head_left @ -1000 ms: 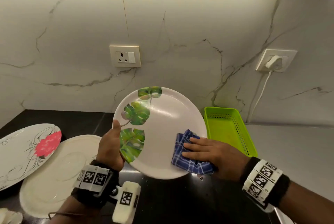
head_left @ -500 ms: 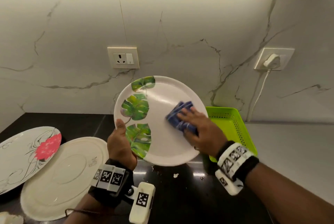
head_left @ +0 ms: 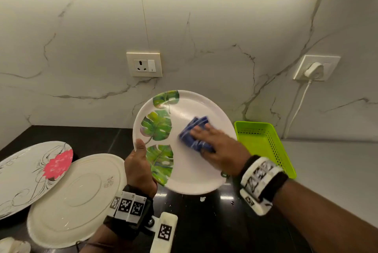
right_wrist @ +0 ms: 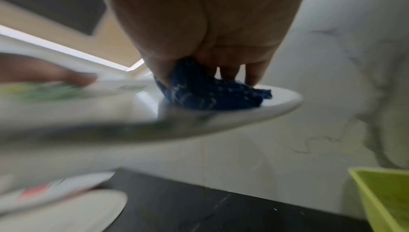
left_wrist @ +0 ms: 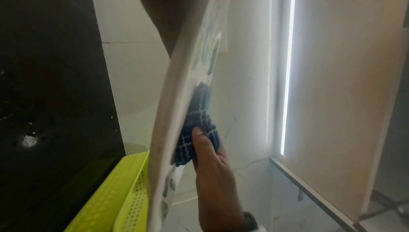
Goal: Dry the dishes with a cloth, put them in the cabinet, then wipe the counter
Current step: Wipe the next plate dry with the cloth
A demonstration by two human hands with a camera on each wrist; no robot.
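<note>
White melamine with three green leaves printed down one side: that is the leaf plate (head_left: 184, 142) we hold up off the black counter (head_left: 214, 228), tilted toward the marble wall (head_left: 204, 27). Our left hand (head_left: 140, 169) grips its left rim, thumb lying on the face beside the lowest leaf. Our right hand (head_left: 216, 146) presses the folded blue checked cloth (head_left: 194, 134) against the plate's face, right of centre, fingers laid fairly straight over it.

From the head we see only the backs of those fingers. The left wrist view shows the plate edge-on (left_wrist: 175, 113) and the right thumb tucked against the cloth (left_wrist: 199, 130), so the cloth is pinched between thumb and fingers as well as pressed. The right wrist view, blurred, shows the cloth (right_wrist: 210, 94) bunched under the fingertips (right_wrist: 252, 76) near the plate's rim, with the left thumb lying on the leaf side.

On the counter to the left lie an upturned plain plate (head_left: 75, 199) and, overlapping its left edge, a plate with a pink flower (head_left: 34, 175); both show only as smears in the right wrist view. A lime green basket (head_left: 263, 144) sits just behind the right hand, against the wall. Above are a wall socket (head_left: 144, 64) and, further right, a plug (head_left: 314, 69) with a white cord hanging down.
</note>
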